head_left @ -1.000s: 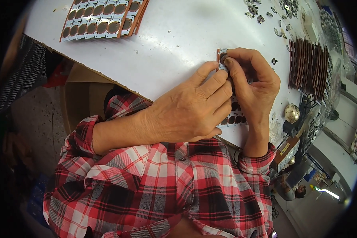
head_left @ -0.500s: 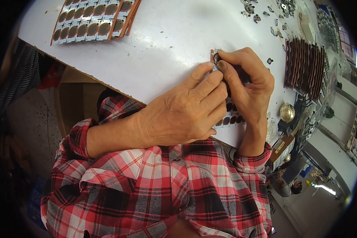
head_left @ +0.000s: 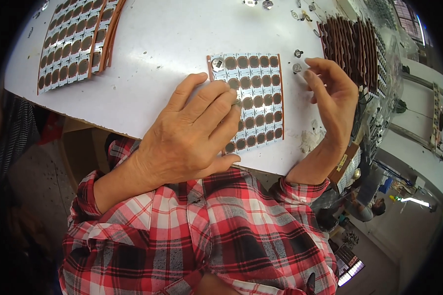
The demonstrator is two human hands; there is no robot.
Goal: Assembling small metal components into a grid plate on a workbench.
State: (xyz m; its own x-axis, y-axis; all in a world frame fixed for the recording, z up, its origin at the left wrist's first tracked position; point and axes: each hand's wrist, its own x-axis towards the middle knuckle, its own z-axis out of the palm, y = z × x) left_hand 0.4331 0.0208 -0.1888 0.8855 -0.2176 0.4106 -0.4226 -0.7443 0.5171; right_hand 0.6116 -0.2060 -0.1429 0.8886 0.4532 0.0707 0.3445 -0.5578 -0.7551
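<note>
White table (head_left: 157,59): one panel (head_left: 261,93) under two hands.

The table (head_left: 147,54) under the hands is white. The sheet (head_left: 255,101) between the hands is pale blue with brown round spots. The sleeves (head_left: 133,216) are red, white and black checks.

A pale panel (head_left: 255,98) of brown round discs lies flat on the white table (head_left: 147,59).

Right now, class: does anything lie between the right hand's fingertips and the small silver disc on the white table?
Nothing visible does. The right hand hovers with its fingertips just beside the small silver disc; only bare white table lies between them.
</note>
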